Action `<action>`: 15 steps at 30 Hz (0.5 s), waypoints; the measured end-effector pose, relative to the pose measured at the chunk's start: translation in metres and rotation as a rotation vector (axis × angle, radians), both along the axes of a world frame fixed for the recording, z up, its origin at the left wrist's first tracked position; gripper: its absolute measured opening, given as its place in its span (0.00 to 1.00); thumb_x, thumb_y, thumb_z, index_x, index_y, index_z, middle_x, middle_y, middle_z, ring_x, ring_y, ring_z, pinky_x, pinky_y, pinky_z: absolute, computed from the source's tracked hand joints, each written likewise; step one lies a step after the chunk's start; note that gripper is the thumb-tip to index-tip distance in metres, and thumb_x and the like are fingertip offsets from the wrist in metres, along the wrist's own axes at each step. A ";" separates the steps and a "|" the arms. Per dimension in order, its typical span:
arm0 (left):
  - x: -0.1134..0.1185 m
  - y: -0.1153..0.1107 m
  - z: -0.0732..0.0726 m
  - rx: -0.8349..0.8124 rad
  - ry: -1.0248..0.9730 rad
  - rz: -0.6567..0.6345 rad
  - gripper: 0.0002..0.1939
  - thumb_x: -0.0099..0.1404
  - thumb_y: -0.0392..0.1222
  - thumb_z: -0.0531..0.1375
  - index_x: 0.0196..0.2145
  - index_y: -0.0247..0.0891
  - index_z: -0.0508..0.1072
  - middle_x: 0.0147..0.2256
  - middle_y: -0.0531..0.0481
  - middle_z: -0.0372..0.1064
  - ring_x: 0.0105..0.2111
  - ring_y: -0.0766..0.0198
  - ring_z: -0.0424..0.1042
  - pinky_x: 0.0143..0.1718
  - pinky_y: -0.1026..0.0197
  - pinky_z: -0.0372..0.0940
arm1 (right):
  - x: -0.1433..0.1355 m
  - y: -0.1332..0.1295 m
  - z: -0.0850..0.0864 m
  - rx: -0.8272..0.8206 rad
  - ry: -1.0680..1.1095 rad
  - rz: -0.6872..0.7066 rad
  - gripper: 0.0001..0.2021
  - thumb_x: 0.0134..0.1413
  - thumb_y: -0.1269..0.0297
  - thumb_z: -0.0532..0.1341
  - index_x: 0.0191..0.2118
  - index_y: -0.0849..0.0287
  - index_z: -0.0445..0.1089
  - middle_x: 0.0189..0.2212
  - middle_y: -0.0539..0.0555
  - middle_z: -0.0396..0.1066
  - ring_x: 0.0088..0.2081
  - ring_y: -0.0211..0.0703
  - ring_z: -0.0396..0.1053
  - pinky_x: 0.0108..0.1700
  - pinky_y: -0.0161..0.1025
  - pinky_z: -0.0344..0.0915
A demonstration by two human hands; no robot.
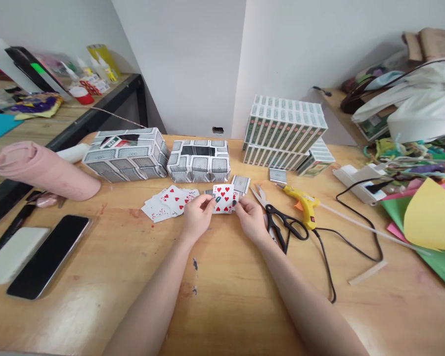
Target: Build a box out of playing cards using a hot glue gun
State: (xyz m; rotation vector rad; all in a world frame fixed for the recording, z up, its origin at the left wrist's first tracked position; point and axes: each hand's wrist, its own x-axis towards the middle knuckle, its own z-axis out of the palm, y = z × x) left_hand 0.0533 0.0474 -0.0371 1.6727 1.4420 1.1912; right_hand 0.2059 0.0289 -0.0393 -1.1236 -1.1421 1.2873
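Between my hands is a seven of hearts playing card, face toward me, with the edge of another red card showing behind its right side. My left hand pinches the seven at its left edge. At the right edge my right hand grips the cards between thumb and fingers. Loose face-up cards lie fanned to the left of my left hand. A face-down card rests just behind my right hand. Behind the held cards stands a small box covered in playing cards, with a dark opening on top.
A longer card-covered box stands to its left. Stacked card packs rise at the back right. Right of my hand lie scissors and a yellow glue gun with its cord. A pink roll and a phone sit left.
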 end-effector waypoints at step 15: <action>0.024 -0.027 0.006 0.340 0.255 -0.129 0.07 0.63 0.38 0.53 0.26 0.40 0.65 0.24 0.52 0.67 0.26 0.66 0.66 0.30 0.64 0.60 | -0.013 -0.017 -0.004 0.051 -0.588 -0.405 0.15 0.54 0.61 0.54 0.46 0.54 0.70 0.27 0.53 0.74 0.26 0.44 0.69 0.29 0.38 0.64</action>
